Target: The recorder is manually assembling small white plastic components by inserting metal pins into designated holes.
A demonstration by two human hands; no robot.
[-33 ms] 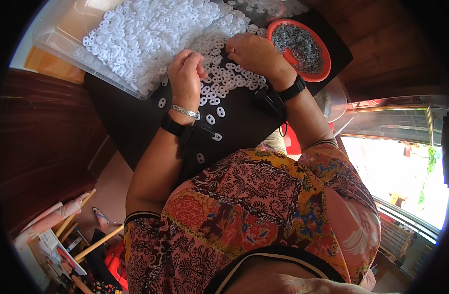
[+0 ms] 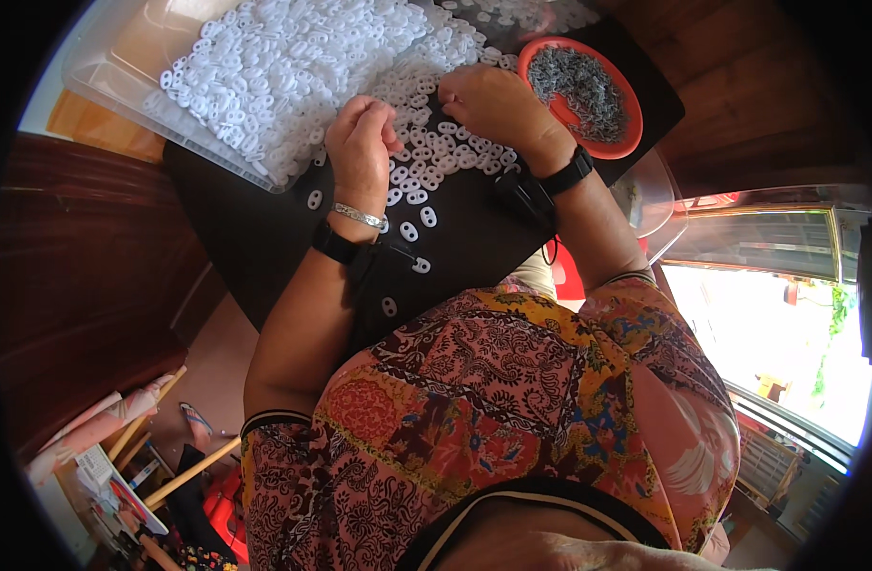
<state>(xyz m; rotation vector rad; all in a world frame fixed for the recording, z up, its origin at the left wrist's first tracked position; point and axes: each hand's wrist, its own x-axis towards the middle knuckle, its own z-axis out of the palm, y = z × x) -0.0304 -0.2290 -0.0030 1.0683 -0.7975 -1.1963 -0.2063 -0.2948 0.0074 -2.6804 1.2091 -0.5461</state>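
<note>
Small white oval plastic pieces, each with two holes, form a heap (image 2: 284,76) in and before a clear plastic bin (image 2: 122,95). Beside the bin's near corner is my left hand (image 2: 360,143), its fingers curled and pressed together; whatever it may grip is hidden. My right hand (image 2: 498,105) hovers over or touches the spilled pieces, its fingers bent inward and mostly out of sight beneath the back of the hand. Right of it stands an orange-red bowl (image 2: 634,119) of small grey metal parts (image 2: 583,90). Several loose white pieces (image 2: 409,231) lie near my left wrist.
The dark table (image 2: 236,219) carries all of this. A black device (image 2: 523,198) with a cord hangs by my right wrist. To the right is a clear plastic container (image 2: 650,205). Wooden sticks (image 2: 193,471) and a slipper (image 2: 196,423) lie at lower left.
</note>
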